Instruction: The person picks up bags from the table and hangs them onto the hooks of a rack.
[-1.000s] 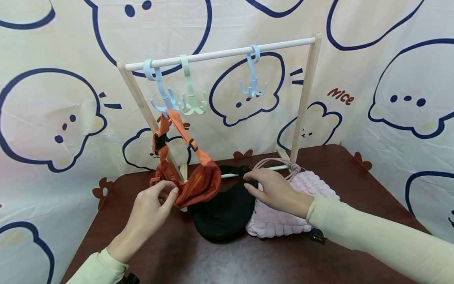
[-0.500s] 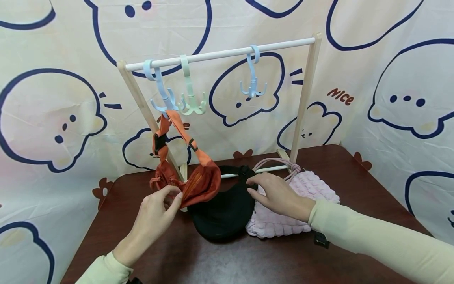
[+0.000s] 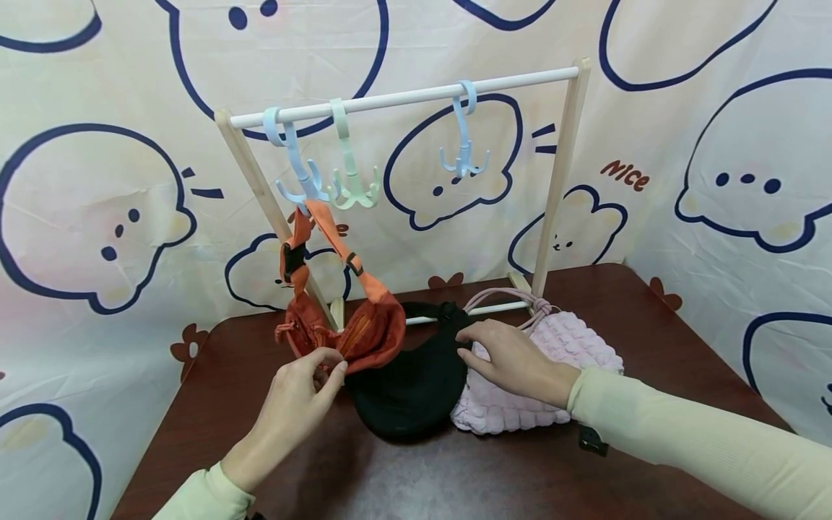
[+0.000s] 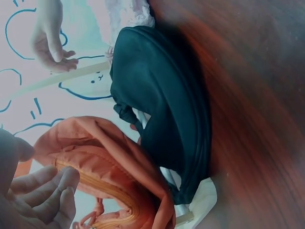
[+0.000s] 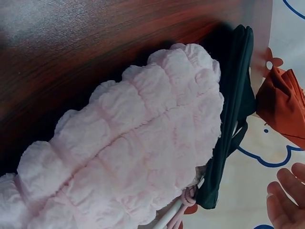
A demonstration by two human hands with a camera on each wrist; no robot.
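Note:
An orange bag [image 3: 373, 334] hangs by its strap from the left blue hook [image 3: 302, 184]. My left hand [image 3: 300, 393] is at the bag's lower front in the head view, fingers loosely bent. In the left wrist view those fingers [image 4: 45, 191] overlap the bag and grip nothing. My right hand [image 3: 516, 361] hovers over the black bag [image 3: 409, 397] and the pink puffy bag [image 3: 520, 404], its fingers relaxed and holding nothing. Both of these bags lie on the table, the black one partly behind the orange one.
A rack with a white top bar [image 3: 403, 99] and wooden posts [image 3: 562, 173] stands at the back. A green hook [image 3: 353, 180] and another blue hook [image 3: 464, 155] hang from the bar. Behind the brown table [image 3: 416, 477] is a cartoon-print cloth [image 3: 715, 43].
My left hand has moved a little right and down along the front of the orange bag. My right hand has shifted slightly right. The bags have stayed in place.

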